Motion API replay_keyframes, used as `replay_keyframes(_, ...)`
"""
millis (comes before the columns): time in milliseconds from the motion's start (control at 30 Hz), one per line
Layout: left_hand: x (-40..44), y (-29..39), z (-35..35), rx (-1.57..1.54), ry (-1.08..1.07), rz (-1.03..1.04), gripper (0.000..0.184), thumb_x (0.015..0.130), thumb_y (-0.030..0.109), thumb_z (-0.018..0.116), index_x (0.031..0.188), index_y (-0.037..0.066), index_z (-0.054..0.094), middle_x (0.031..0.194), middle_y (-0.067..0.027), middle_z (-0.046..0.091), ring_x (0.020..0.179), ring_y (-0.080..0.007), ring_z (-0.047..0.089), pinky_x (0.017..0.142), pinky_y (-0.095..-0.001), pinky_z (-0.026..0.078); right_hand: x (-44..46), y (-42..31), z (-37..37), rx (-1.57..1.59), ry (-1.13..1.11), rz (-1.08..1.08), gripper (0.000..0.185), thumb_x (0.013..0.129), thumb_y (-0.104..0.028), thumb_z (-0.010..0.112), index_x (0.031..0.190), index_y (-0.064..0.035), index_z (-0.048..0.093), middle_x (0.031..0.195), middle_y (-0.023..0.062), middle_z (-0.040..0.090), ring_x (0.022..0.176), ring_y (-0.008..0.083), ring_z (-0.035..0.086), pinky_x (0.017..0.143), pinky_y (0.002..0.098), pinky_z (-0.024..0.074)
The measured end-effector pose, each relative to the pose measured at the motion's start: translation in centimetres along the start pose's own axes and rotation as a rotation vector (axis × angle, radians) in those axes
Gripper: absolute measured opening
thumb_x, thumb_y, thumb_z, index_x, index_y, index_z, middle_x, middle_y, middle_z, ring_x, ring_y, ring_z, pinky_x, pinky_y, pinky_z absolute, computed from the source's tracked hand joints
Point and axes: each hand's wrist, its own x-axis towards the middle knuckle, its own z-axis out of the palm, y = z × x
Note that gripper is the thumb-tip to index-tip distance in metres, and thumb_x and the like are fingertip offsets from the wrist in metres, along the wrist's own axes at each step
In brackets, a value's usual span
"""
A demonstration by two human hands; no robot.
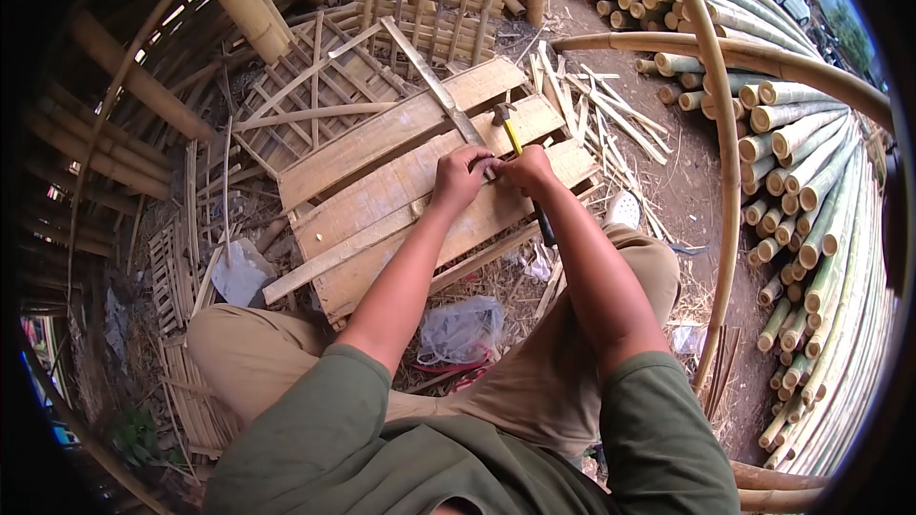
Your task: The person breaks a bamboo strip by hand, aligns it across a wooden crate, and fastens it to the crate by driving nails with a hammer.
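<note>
My left hand [462, 179] is closed at the middle of a low wooden plank table [367, 215], its fingertips pinched together on something small that I cannot make out. Close against it, my right hand [528, 171] is also closed, fingers meeting the left ones. A hammer [512, 132] with a yellow handle and black grip passes beneath the right hand; whether that hand grips it is hidden. One flat bamboo strip [429, 81] runs from the far edge down to my hands. Another bamboo strip [334, 264] slants from the near left corner up toward my left wrist.
Bamboo lattice panels [420, 5] stand and lie beyond the table. Loose slats [620, 114] litter the ground to its right. Stacked bamboo poles [811, 191] fill the right side behind a curved bamboo rail [722, 181]. A clear plastic bag [461, 329] lies between my legs.
</note>
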Motion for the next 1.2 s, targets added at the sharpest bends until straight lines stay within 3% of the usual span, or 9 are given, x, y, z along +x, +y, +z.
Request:
replay_keyframes(33,0.0,0.0,0.0,0.000,0.000,0.002,0.009,0.083,0.003,0.069,0.092,0.000,0.070,0.088,-0.0151,0.070,0.079,-0.0283,0.070,0.071,-0.0351,0.055,-0.1,-0.1,-0.1,0.037,-0.039,0.018,0.050,0.073,-0.038,0.087,0.068,0.0043,0.062,0.064,0.0105,0.060,0.047,0.0186,0.054,0.040,0.0339,0.0426)
replay_keyframes(133,-0.1,0.7,-0.1,0.028,-0.002,0.010,0.009,0.084,0.003,0.070,0.092,-0.001,0.069,0.088,-0.0125,0.071,0.078,-0.0220,0.070,0.071,-0.0319,0.054,0.6,0.2,0.5,0.051,-0.037,0.023,0.048,0.074,-0.037,0.086,0.070,0.0036,0.062,0.063,0.0092,0.058,0.046,0.0175,0.050,0.039,0.0343,0.0397)
replay_keyframes(367,-0.7,1.6,-0.6,0.115,0.078,0.106,0.004,0.083,0.000,0.067,0.087,-0.001,0.067,0.089,-0.0140,0.067,0.082,-0.0304,0.067,0.073,-0.0370,0.053,0.4,0.2,0.4,0.084,-0.045,0.035,0.043,0.077,-0.035,0.084,0.072,0.0014,0.062,0.062,0.0081,0.056,0.045,0.0176,0.047,0.039,0.0348,0.0386)
replay_keyframes(433,-1.3,2.6,-1.3,0.190,0.129,0.104,0.003,0.083,-0.001,0.066,0.085,-0.001,0.067,0.091,-0.0141,0.066,0.084,-0.0325,0.065,0.075,-0.0393,0.053,1.1,0.7,0.4,0.091,-0.053,-0.030,0.051,0.073,-0.037,0.086,0.076,0.0092,0.064,0.071,0.0169,0.067,0.055,0.0236,0.063,0.046,0.0380,0.0514)
replay_keyframes(500,-2.9,3.8,-2.2,0.500,0.168,-0.064,0.004,0.080,-0.002,0.065,0.082,0.001,0.066,0.096,-0.0141,0.063,0.090,-0.0351,0.061,0.080,-0.0428,0.050,0.2,-0.4,-0.4,0.082,-0.068,-0.003,0.050,0.073,-0.036,0.086,0.075,0.0086,0.064,0.071,0.0159,0.066,0.054,0.0232,0.063,0.045,0.0378,0.0507)
replay_keyframes(733,-7.0,3.6,-5.5,0.554,0.161,-0.245,0.006,0.077,0.003,0.070,0.082,0.003,0.068,0.100,-0.0122,0.062,0.097,-0.0331,0.058,0.084,-0.0419,0.047,0.2,-1.1,-1.1,0.067,-0.096,-0.007,0.039,0.076,-0.026,0.083,0.074,0.0063,0.062,0.066,0.0106,0.060,0.048,0.0196,0.055,0.040,0.0359,0.0435)
replay_keyframes(800,-7.5,5.0,-7.3,0.806,0.173,-0.234,0.007,0.078,0.003,0.067,0.084,0.004,0.070,0.102,-0.0102,0.060,0.099,-0.0311,0.057,0.085,-0.0415,0.047,0.3,-0.9,-1.2,0.083,-0.085,-0.017,0.039,0.075,-0.026,0.084,0.073,0.0050,0.061,0.065,0.0102,0.059,0.047,0.0189,0.053,0.040,0.0354,0.0427)
replay_keyframes(867,-7.9,4.1,-9.1,0.799,0.189,-0.332,0.008,0.078,0.003,0.068,0.085,0.004,0.070,0.102,-0.0099,0.060,0.099,-0.0312,0.057,0.085,-0.0417,0.047,0.5,-0.8,-1.2,0.082,-0.103,-0.010,0.039,0.075,-0.026,0.084,0.073,0.0042,0.060,0.064,0.0097,0.058,0.047,0.0186,0.053,0.040,0.0351,0.0422)
replay_keyframes(1200,-10.5,2.6,-15.9,0.849,-0.090,-0.291,0.006,0.081,0.003,0.061,0.081,0.004,0.067,0.097,-0.0124,0.059,0.097,-0.0328,0.057,0.083,-0.0428,0.049,-0.3,-1.5,-1.8,0.069,-0.124,-0.009,0.039,0.077,-0.026,0.083,0.072,0.0018,0.057,0.060,0.0074,0.054,0.045,0.0168,0.047,0.038,0.0342,0.0386)
